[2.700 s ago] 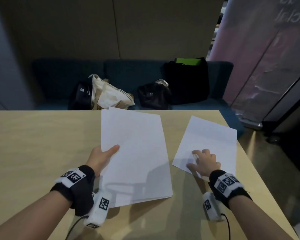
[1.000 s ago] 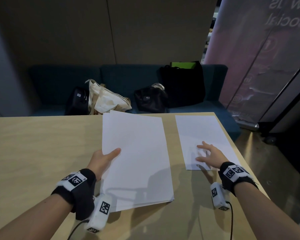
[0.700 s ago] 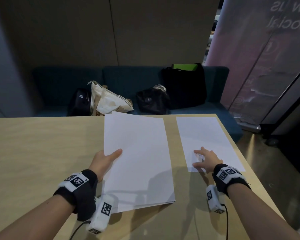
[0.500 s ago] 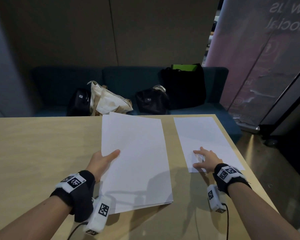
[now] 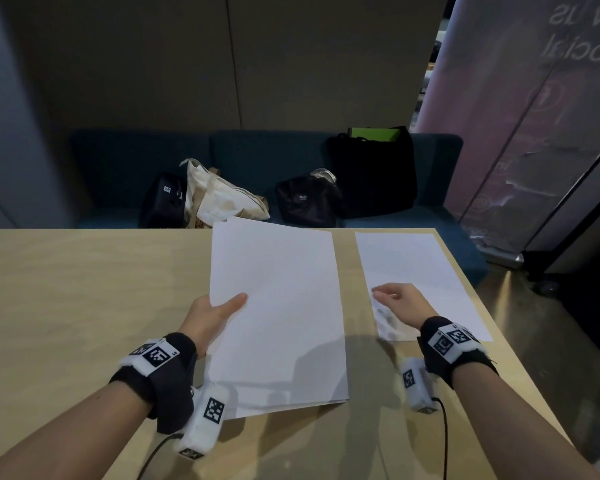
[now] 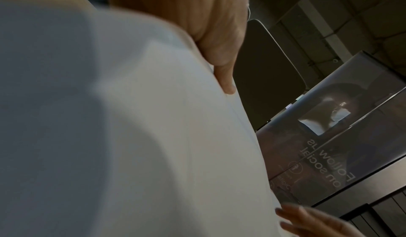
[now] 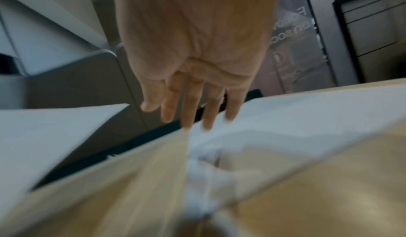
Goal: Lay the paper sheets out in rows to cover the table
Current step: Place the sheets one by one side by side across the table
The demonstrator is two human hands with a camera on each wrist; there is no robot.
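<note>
At centre frame a stack of paper sheets (image 5: 278, 317) is gripped at its left edge by the left hand (image 5: 210, 315), thumb laid on top. One single sheet (image 5: 416, 268) is laid flat at the right of the bench (image 5: 84, 289); above it the right hand (image 5: 400, 304) is held with fingers loosely spread. Four bags (image 5: 222, 199) are seen on the sofa (image 5: 125, 168) at upper centre.

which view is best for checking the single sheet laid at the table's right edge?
Head view: the whole single sheet shows flat on the table, by its far right corner, the right hand over its near end. Right wrist shows only a blurred patch below the fingers. Left wrist doesn't show it.
</note>
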